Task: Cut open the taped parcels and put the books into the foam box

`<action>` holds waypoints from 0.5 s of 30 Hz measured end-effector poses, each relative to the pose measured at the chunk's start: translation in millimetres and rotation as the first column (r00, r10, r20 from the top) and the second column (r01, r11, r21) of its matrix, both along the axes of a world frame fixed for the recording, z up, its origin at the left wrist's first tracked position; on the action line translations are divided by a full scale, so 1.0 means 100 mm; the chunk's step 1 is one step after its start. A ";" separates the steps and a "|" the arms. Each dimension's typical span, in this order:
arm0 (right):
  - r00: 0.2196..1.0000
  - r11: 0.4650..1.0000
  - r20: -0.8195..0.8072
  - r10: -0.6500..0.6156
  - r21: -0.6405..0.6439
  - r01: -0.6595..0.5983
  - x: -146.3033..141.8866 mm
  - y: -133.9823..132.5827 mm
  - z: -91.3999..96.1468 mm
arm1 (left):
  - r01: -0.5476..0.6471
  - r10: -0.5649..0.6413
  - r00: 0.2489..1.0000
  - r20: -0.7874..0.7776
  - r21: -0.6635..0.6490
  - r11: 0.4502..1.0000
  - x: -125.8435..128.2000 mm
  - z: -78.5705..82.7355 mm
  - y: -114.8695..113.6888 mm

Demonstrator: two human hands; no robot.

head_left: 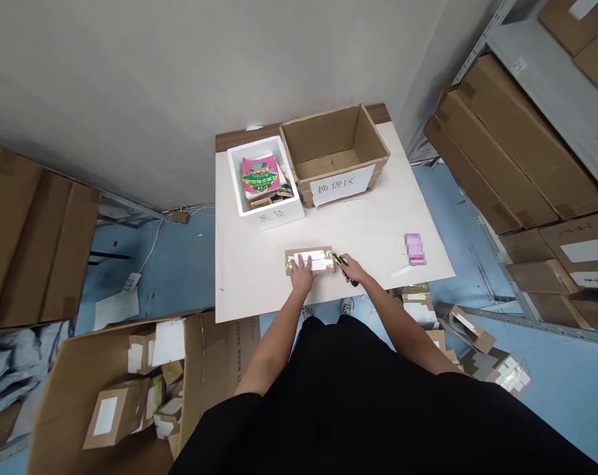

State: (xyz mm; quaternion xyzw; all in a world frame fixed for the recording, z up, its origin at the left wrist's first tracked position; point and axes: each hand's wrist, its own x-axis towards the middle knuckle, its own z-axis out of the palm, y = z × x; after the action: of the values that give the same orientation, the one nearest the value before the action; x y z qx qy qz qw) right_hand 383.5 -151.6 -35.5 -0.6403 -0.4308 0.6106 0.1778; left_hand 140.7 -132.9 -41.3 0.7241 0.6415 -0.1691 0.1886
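Observation:
A small brown cardboard parcel (309,260) with a white label lies flat near the front of the white table (378,231). My left hand (302,274) rests flat on its near side, fingers spread. My right hand (354,269) is closed round a yellow and black utility knife (342,262), whose tip sits at the parcel's right end.
At the back of the table stand a white foam box (265,212) holding colourful books and an empty open cardboard box (334,153) with a paper label. A pink blurred item (414,249) lies right. Small parcels fill a big box (125,396) on the floor left; shelves of cartons stand right.

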 end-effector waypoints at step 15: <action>0.966 0.969 0.082 -0.246 0.056 0.242 -0.11 -0.32 -0.01 | 0.035 -0.034 0.999 -0.011 0.013 0.999 0.02 0.22 0.27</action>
State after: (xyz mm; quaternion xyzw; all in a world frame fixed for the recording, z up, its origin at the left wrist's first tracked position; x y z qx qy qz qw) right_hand 372.3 -183.7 -36.8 -0.7108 -0.3698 0.5451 0.2468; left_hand 142.3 -105.4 -19.7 0.7354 0.6309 -0.1720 0.1776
